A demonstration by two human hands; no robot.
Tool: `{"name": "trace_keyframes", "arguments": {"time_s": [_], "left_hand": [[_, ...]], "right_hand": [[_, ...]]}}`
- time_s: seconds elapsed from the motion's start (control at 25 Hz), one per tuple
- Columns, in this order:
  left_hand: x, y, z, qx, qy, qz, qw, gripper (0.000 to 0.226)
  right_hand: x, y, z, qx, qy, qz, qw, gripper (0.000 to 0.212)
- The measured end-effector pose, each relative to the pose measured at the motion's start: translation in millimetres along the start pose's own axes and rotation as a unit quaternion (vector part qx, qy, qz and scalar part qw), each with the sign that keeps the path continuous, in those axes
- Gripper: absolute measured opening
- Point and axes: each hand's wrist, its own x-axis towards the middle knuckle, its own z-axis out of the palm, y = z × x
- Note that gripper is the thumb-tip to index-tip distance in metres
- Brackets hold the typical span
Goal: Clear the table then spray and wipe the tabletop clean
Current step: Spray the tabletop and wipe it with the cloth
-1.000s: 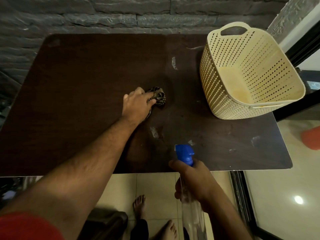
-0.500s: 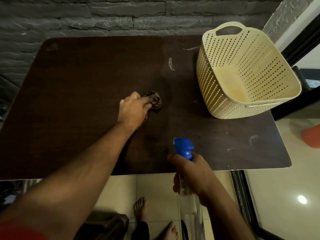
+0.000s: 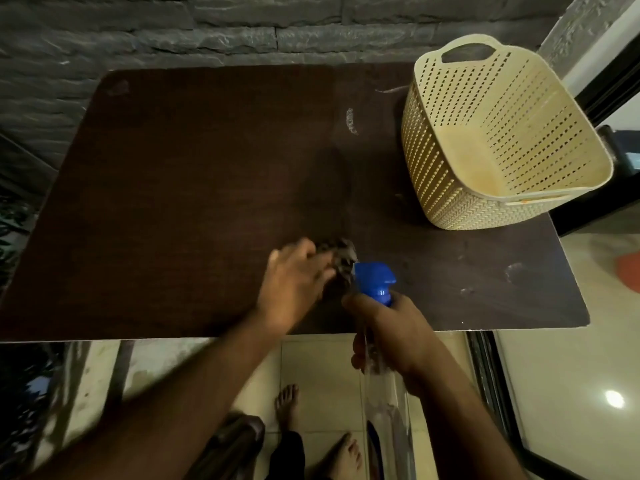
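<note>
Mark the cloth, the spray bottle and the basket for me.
cloth (image 3: pixel 341 255): head view, on the bunched dark fabric past the left hand's fingers.
spray bottle (image 3: pixel 374 278): head view, on its blue trigger head.
basket (image 3: pixel 436 174): head view, on its perforated near-left wall.

There is one view only, from the person's head, looking steeply down and forward across the dark tabletop (image 3: pixel 194 188) toward the stone wall (image 3: pixel 207 26). It sits close, with bare feet (image 3: pixel 286 403) visible below the near edge.

1. Table (image 3: pixel 173 202): dark brown top filling the frame's middle, white smears at upper right and right.
2. Cloth (image 3: pixel 337 254): dark, crumpled, lower centre.
3. Bottle (image 3: pixel 384 393): clear, blue nozzle, bottom centre-right.
</note>
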Motion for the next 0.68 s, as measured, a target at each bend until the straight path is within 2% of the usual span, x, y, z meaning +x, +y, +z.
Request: {"name": "trace_keyframes", "arguments": {"time_s": [0.04, 0.12, 0.16, 0.32, 0.36, 0.4, 0.52, 0.68], "left_hand": [[-36.6, 6.7, 7.4, -0.013, -0.013, 0.051, 0.999, 0.028], [-78.6, -9.4, 3.9, -0.006, 0.012, 0.123, 0.992, 0.026], [-72.3, -24.2, 0.0, 0.004, 0.015, 0.123, 0.992, 0.025], [6.6, -47.9, -12.3, 0.022, 0.049, -0.046, 0.997, 0.023], [14.2, -40.4, -7.4, 0.027, 0.058, -0.064, 0.996, 0.025], [10.9, -29.0, 0.3, 0.026, 0.061, -0.069, 0.995, 0.028], [-44.0, 0.8, 15.8, 0.021, 0.042, -0.014, 0.999, 0.032], [-80.8, 8.0, 13.5, 0.008, 0.020, -0.005, 1.000, 0.032]], "right_hand": [[-1.3, -0.1, 0.4, -0.004, -0.001, -0.009, 1.000, 0.019], [-4.6, -0.6, 0.6, -0.007, -0.002, -0.018, 1.000, 0.020], [-5.7, 0.9, -0.7, -0.007, -0.001, -0.014, 1.000, 0.020], [-2.2, 10.0, -5.7, -0.017, 0.013, -0.001, 1.000, 0.023], [-0.5, 9.4, -5.1, -0.017, 0.014, -0.001, 1.000, 0.023], [-0.6, 8.3, -3.2, -0.014, 0.016, 0.002, 1.000, 0.023], [-4.5, 1.8, 4.3, -0.012, 0.014, -0.015, 1.000, 0.019], [-4.0, -8.6, 10.5, -0.015, 0.050, -0.056, 0.997, 0.018]]}}
